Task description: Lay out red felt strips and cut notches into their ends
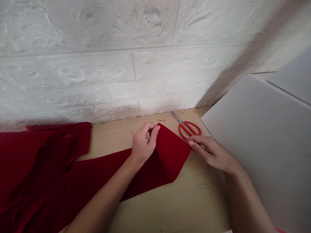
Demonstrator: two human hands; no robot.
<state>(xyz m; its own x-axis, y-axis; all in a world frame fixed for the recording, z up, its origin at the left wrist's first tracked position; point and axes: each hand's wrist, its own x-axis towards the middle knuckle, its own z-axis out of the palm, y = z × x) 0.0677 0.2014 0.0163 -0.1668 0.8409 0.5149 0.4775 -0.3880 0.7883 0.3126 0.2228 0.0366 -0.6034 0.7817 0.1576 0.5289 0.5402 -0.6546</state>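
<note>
A long strip of red fabric runs from the left across the tabletop, its right end lifted and turned toward me. My left hand pinches one upper corner of that end between thumb and fingers. At the other corner, my right hand grips the edge the same way, so the end is stretched between both hands. Just beyond my right fingers lies a pair of scissors with red handles, blades pointing to the wall.
More red fabric is heaped at the left. A white textured brick-pattern wall rises behind the pale wooden table. On the right stands a large white panel. Small red scraps lie near the wall.
</note>
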